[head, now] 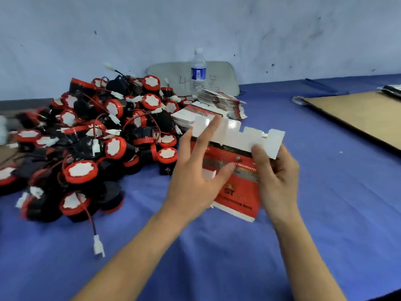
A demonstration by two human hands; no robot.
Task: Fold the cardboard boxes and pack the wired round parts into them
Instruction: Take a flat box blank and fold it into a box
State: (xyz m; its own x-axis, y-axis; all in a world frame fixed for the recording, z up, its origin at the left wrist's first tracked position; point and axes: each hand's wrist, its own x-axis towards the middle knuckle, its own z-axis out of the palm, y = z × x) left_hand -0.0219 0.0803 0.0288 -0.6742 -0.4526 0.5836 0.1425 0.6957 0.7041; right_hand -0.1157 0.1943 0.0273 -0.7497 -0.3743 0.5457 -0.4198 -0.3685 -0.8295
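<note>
Heap of parts at left on the cloth. Our left hand, fingers spread, lies against the unfolded box, held up at centre. Our right hand pinches its right edge, thumb on the white flap.

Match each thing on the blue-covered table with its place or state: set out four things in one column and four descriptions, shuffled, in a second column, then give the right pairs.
Things
1. clear plastic water bottle
2. heap of red-and-black round wired parts
3. unfolded red-and-white cardboard box
4. brown cardboard sheet

Places or states
A. gripped by the right hand
B. lying flat at the far right
C. standing upright at the back
D. piled on the left

Pairs: 1-C, 2-D, 3-A, 4-B
</note>
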